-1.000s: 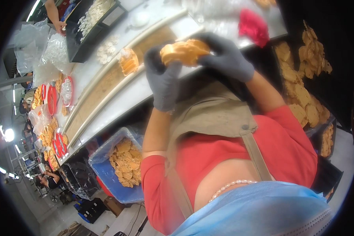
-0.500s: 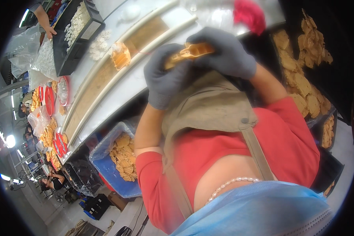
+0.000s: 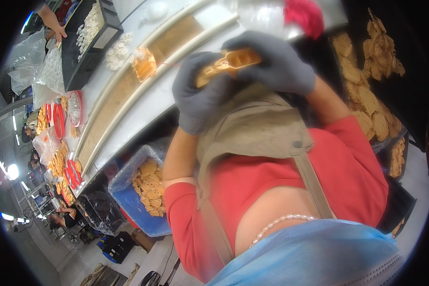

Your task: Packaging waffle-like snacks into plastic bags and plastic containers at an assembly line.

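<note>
In front of my chest, both grey-gloved hands hold a shiny amber plastic shell piece (image 3: 243,58) with hollow compartments. My left hand (image 3: 195,97) is closed around its left end, the fingers curled. My right hand (image 3: 279,64) grips the other end, fingers over the top edge and thumb below. Parts of the piece are hidden by the gloves. Beyond my left hand, a similar amber piece (image 3: 144,66) lies on the brown strip (image 3: 124,86) between two pale rails. Past the rails, small white parts (image 3: 119,53) lie in a loose pile.
A black bin (image 3: 107,38) of white parts stands at upper left, a co-worker's hand (image 3: 57,32) at its side. At my left sits a blue crate (image 3: 128,209) with amber pieces. More amber pieces (image 3: 367,105) fill the right side. A pink-red bundle (image 3: 304,18) lies at the top.
Between my hands the amber piece has tilted slightly, showing more of its hollow side. Both hands have shifted only a little and keep their hold.
</note>
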Tool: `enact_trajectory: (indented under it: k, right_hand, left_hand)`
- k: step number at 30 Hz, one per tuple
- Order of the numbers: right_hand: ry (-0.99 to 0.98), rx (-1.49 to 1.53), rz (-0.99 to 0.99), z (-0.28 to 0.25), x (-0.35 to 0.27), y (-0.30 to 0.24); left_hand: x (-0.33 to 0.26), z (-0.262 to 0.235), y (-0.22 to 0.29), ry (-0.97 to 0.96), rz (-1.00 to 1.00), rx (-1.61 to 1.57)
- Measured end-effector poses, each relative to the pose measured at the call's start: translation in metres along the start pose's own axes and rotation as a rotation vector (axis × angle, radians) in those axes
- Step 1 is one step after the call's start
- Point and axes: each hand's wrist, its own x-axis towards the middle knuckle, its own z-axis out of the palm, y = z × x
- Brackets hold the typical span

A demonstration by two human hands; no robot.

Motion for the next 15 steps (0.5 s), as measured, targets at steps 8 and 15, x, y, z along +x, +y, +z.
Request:
enact_trajectory:
  k: [8,15]
  right_hand:
    - [-0.022,0.010,-0.062,0.000,-0.005,0.006]
    - [0.154,0.380,0.129,0.017,-0.007,0.006]
  left_hand:
    - [-0.005,0.004,0.001,0.008,0.116,0.191]
    - [-0.013,0.004,-0.006,0.110,-0.194,0.006]
